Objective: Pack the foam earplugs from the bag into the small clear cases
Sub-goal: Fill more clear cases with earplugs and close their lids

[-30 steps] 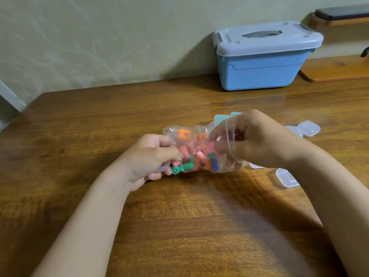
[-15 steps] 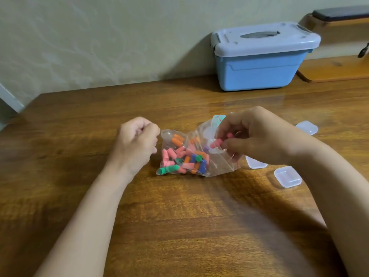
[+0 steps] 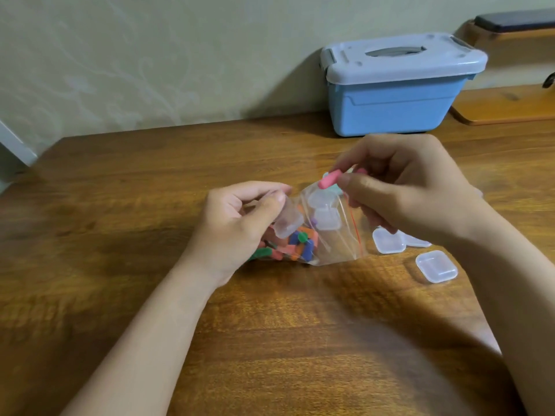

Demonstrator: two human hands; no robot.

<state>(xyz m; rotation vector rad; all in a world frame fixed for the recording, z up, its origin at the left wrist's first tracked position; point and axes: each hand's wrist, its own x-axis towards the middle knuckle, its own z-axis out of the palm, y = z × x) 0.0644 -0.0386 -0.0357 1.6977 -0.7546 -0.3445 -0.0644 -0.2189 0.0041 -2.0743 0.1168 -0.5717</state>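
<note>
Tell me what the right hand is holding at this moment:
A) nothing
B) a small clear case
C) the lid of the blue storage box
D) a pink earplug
D: the right hand pinches a pink earplug between thumb and fingertips beside the bag, while the small clear case sits in the grip of the left hand.

A blue lidded storage box (image 3: 396, 106) sits on the wooden table (image 3: 150, 175).
</note>
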